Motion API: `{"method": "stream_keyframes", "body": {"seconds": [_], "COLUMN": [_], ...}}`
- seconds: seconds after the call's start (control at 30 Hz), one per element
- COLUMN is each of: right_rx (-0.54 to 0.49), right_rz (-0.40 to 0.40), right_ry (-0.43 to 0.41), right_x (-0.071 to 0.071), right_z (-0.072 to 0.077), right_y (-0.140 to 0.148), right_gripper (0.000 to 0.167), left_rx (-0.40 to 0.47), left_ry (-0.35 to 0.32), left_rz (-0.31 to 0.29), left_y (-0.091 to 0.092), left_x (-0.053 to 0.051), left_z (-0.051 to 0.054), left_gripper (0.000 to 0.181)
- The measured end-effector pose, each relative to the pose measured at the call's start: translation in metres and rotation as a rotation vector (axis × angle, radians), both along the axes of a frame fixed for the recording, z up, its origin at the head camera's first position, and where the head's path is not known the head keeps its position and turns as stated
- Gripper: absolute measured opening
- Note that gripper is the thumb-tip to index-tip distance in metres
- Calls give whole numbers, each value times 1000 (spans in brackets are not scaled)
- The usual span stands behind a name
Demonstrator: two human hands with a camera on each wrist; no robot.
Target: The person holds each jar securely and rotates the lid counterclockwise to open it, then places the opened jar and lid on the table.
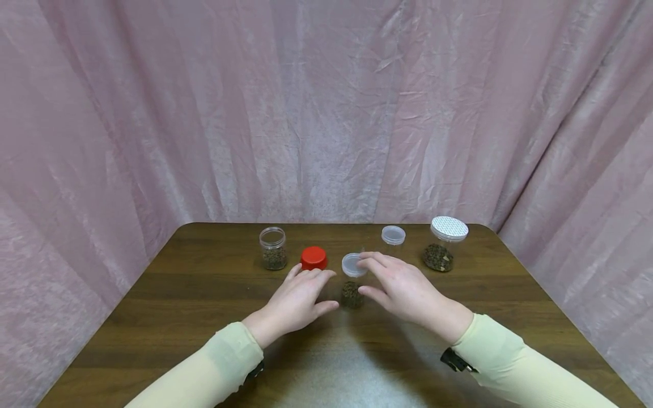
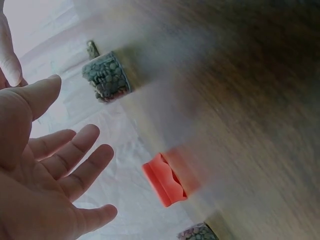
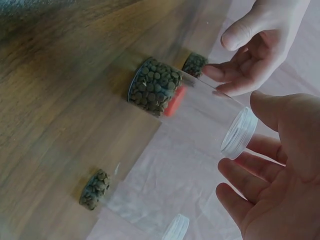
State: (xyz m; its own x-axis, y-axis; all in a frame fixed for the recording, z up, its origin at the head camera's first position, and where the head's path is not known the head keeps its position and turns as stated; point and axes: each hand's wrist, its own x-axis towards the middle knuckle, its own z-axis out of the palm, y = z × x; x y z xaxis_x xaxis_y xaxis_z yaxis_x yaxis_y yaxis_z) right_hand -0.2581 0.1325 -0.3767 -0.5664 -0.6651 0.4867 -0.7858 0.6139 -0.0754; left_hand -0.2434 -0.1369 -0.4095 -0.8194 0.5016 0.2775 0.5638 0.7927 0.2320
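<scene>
A clear jar (image 1: 352,294) part-filled with small dark green-brown pellets stands upright between the hands. It has a translucent lid (image 3: 240,132) on top. My right hand (image 1: 400,286) is at the jar's right side, its fingers loosely bent around the lid's edge without a grip; whether they touch is unclear. To the jar's left, my left hand (image 1: 298,303) hovers with fingers spread and holds nothing. In the left wrist view its palm (image 2: 45,200) faces the jar. Just beyond the left hand lies a red lid (image 1: 313,258) with a scalloped edge.
A lidless clear jar (image 1: 274,252) with pellets stands at the back left. At the back right are a jar with a translucent lid (image 1: 393,234) and a larger jar (image 1: 439,256) with a white patterned top. Pink curtains (image 1: 326,113) hang behind the wooden table (image 1: 178,306).
</scene>
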Motion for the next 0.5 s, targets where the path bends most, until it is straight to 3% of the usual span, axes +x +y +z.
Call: {"method": "stream_keyframes", "body": {"seconds": [0.23,0.5], "right_rx": [0,2], "right_rz": [0,8], "right_ry": [-7,-11], "right_x": [2,4], "right_z": [-1,1], "right_y": [-3,-6], "right_gripper": [48,50], "left_rx": [-18,11], "left_ry": [27,37], "left_rz": [-14,4], "left_y": [-1,-4], "left_x": [0,0], "left_z": [1,2], "left_gripper": [50,51]}}
